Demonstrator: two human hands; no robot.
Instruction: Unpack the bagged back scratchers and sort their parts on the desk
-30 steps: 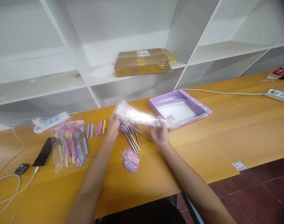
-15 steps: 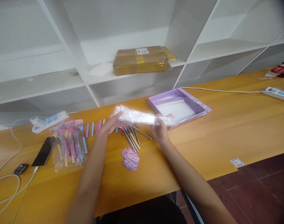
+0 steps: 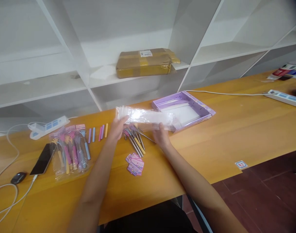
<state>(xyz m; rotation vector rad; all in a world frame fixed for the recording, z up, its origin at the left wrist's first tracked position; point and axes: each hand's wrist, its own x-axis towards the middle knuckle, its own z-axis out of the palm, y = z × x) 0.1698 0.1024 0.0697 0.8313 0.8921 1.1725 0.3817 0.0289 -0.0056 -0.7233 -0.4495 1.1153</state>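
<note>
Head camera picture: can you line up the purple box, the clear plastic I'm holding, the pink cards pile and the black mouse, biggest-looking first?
1. Purple box
2. Clear plastic
3. Pink cards pile
4. Black mouse

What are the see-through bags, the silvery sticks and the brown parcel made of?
Clear bags: probably thin, glossy plastic; light glares off them and they're see-through.
Silvery sticks: they look like smooth, polished metal, because they're grey with bright streaks.
Brown parcel: maybe cardboard with glossy tape around it; shiny yellow-brown bands show, but I can't be sure what's underneath.
</note>
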